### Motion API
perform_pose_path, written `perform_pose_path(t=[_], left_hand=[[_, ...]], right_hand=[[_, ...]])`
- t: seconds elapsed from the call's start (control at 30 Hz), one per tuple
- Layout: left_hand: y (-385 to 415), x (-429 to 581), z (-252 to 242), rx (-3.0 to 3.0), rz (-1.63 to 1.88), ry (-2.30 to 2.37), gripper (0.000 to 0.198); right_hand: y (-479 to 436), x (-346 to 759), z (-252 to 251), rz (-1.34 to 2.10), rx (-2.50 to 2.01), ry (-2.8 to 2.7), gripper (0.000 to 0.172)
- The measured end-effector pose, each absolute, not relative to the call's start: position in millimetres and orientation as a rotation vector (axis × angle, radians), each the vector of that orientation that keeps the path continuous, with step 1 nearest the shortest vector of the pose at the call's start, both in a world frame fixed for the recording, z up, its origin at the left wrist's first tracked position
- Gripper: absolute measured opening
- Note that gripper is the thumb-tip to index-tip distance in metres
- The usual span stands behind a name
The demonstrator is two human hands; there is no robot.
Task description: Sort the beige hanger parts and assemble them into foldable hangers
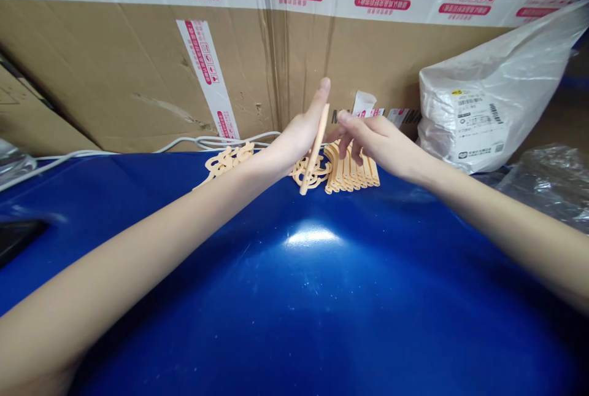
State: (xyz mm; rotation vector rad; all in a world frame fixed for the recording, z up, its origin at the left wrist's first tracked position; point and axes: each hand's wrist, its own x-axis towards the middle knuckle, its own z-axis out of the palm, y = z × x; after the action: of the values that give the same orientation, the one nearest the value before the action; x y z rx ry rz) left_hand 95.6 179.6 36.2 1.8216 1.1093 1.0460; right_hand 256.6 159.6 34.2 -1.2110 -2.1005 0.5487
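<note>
My left hand (301,132) holds a thin pale-orange plastic strip (315,150) upright, its lower end near the blue table (304,285). My right hand (372,138) reaches in from the right, its fingertips curled at the strip's upper part and touching it. Under my right hand lies a neat row of several similar orange strips (352,172). Looped orange plastic pieces (313,174) lie just behind the held strip, and more orange pieces (227,159) lie to the left.
A large cardboard box (138,70) with white and red tape stands behind the table. A white plastic parcel bag (478,107) sits at the right, clear plastic wrap (547,181) beside it. White cables (138,150) run along the table's back edge. A dark object (16,236) lies far left.
</note>
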Motion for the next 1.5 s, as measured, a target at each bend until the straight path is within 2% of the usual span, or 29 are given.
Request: perform_pose_path(t=[0.07,0.23,0.47,0.57,0.67,0.93,1.07,1.13,1.2,1.3,1.37,1.5], left_hand=[[173.0,93.0,40.6,1.681,1.084,1.067,0.056],[158.2,80.8,51.0,1.546,1.22,0.944,0.042],[123.1,71.5,75.4,1.571,1.267,0.945,0.032],[110.5,57.1,83.5,1.815,1.259,1.116,0.027],[104.8,38.5,82.9,1.954,1.136,1.292,0.031],[115.1,20.4,54.9,1.913,0.821,1.224,0.031],[114.6,27.1,42.7,2.303,0.784,1.181,0.034],[114.3,31.7,36.7,2.431,0.816,1.196,0.033],[117.3,36.6,30.6,2.489,0.869,1.222,0.033],[131.6,44.4,22.8,2.445,0.938,1.288,0.031],[147.0,48.8,18.6,2.341,0.924,1.376,0.032],[176.5,50.7,11.9,2.199,0.728,1.491,0.036]], right_hand=[[147.1,247.7,41.6,0.792,-1.111,-2.048,0.046],[127.6,241.4,56.0,0.945,-1.046,-1.795,0.016],[118.8,238.7,59.3,0.968,-0.898,-1.695,0.014],[115.3,243.8,67.5,0.81,-0.912,-1.767,0.015],[112.0,251.3,75.8,0.546,-1.006,-1.932,0.018],[111.5,253.8,74.0,-0.094,-1.177,-2.31,0.028],[120.0,250.6,58.3,-0.509,-1.298,-2.509,0.02],[126.1,249.8,49.3,-0.573,-1.312,-2.579,0.015],[132.5,250.5,43.3,-0.359,-1.256,-2.597,0.013],[141.3,255.4,42.6,0.219,-1.122,-2.466,0.03],[145.5,259.9,46.3,0.534,-1.086,-2.238,0.03],[148.9,265.5,55.6,0.807,-1.158,-1.843,0.024]])
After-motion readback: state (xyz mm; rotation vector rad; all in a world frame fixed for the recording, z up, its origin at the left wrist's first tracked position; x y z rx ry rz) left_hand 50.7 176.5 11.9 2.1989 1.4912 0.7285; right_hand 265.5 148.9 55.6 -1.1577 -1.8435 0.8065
